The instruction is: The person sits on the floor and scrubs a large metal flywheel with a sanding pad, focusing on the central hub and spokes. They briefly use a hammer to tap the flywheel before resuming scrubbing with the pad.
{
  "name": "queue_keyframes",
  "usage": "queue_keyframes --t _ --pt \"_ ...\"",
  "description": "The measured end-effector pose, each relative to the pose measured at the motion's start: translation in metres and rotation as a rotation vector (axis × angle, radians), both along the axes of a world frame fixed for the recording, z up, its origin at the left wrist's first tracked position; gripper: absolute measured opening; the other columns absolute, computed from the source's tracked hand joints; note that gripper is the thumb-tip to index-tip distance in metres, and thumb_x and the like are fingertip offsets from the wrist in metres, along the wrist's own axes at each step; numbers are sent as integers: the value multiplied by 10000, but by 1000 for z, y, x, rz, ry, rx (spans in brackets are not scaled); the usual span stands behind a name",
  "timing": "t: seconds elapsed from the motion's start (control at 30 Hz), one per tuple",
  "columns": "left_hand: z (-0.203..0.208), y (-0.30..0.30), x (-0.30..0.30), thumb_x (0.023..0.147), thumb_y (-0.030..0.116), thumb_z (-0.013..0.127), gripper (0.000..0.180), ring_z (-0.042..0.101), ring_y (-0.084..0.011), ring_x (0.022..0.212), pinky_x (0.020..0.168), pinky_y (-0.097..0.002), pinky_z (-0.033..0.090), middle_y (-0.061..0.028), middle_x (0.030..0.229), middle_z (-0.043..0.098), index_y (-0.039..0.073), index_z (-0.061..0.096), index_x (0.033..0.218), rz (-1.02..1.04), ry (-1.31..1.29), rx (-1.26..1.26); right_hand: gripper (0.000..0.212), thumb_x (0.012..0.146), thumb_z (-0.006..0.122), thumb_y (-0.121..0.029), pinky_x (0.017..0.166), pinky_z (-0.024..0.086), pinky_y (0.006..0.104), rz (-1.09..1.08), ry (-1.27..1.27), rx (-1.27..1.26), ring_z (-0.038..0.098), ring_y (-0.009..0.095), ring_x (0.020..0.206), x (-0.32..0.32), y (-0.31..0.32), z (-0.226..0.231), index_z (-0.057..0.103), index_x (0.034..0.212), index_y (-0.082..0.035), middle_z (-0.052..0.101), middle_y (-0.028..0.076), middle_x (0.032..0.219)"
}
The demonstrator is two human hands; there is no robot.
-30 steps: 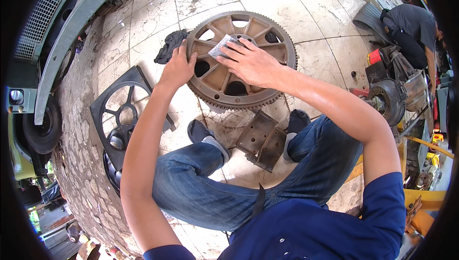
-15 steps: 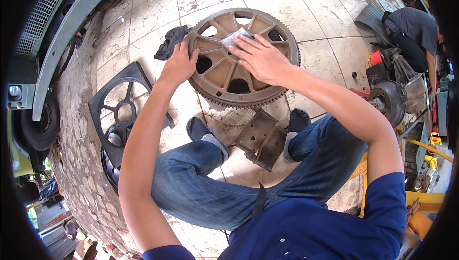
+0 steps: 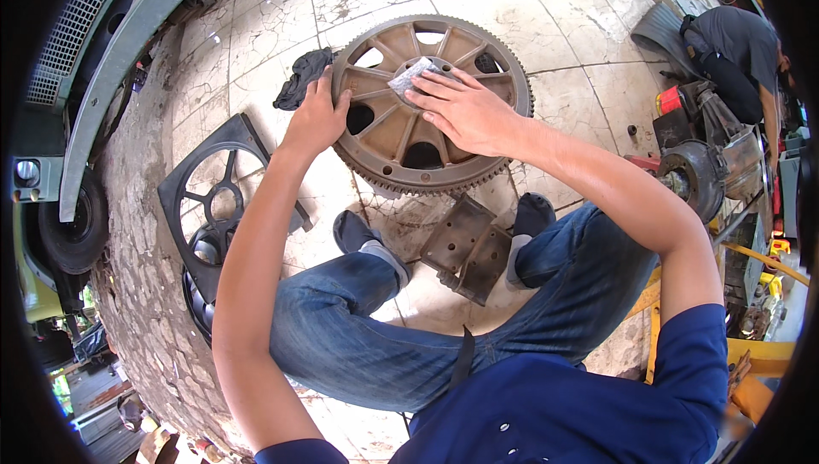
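A large brown toothed gear wheel [image 3: 388, 136] with spokes lies flat on the tiled floor in front of me. My left hand [image 3: 314, 119] rests on its left rim, steadying it. My right hand [image 3: 461, 107] lies flat on the spokes near the hub and presses a small grey sheet of sandpaper [image 3: 408, 74] against the metal with the fingertips. I sit on the floor with my legs in blue jeans bent around the wheel.
A dark rag [image 3: 300, 77] lies left of the wheel. A rusty metal bracket [image 3: 467, 249] sits between my feet. A black fan shroud [image 3: 217, 200] lies at the left. Another person [image 3: 734, 50] crouches at the far right beside machine parts [image 3: 699, 174].
My right hand with the sandpaper has slid a little upward and rightward across the spokes. The left hand stays on the rim.
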State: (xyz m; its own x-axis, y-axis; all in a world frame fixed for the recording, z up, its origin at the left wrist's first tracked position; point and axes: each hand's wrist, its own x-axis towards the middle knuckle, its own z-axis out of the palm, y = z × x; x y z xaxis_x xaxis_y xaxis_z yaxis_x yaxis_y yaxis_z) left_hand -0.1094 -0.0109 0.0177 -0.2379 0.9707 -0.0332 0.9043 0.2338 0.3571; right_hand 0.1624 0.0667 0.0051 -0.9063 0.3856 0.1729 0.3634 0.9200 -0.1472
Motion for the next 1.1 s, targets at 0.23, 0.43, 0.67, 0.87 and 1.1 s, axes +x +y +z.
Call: queue_keyframes --t 0.23,0.43,0.67,0.87,1.1 --pt "2 -1 1 1019 376 470 660 549 -489 1207 1008 -509 482 -304 1385 471 -18 289 1516 1 -8 5 454 1075 346 -296 1218 240 477 -91 -39 40 343 216 1468 1 19 1 454 1484 -131 408 57 1567" --pt "2 -1 2 1018 378 475 661 544 -491 1216 1008 -507 483 -311 1388 466 -23 295 1512 3 -40 11 455 1081 339 -312 1229 211 462 -8 -80 -12 351 184 1462 1 12 10 444 1498 -163 406 29 1571" --pt "-1 -1 -1 1017 386 476 661 554 -493 1201 1006 -508 483 -319 1375 475 -20 301 1509 -6 -15 23 444 1058 408 -277 1200 268 482 140 -44 129 379 212 1450 -3 -11 9 470 1470 -121 429 71 1554" --pt "-1 1 -1 1017 385 474 654 557 -496 1193 1003 -510 484 -318 1364 484 -14 305 1507 -12 -16 22 436 1054 412 -262 1185 294 489 3 -69 252 394 225 1441 8 17 6 490 1444 -83 473 92 1518" --pt "1 1 3 1019 380 470 650 558 -491 1196 1011 -509 480 -315 1371 481 -11 303 1510 -12 -19 24 463 1080 317 -312 1208 295 450 -63 -59 8 384 232 1446 11 22 13 500 1444 -92 446 79 1539"
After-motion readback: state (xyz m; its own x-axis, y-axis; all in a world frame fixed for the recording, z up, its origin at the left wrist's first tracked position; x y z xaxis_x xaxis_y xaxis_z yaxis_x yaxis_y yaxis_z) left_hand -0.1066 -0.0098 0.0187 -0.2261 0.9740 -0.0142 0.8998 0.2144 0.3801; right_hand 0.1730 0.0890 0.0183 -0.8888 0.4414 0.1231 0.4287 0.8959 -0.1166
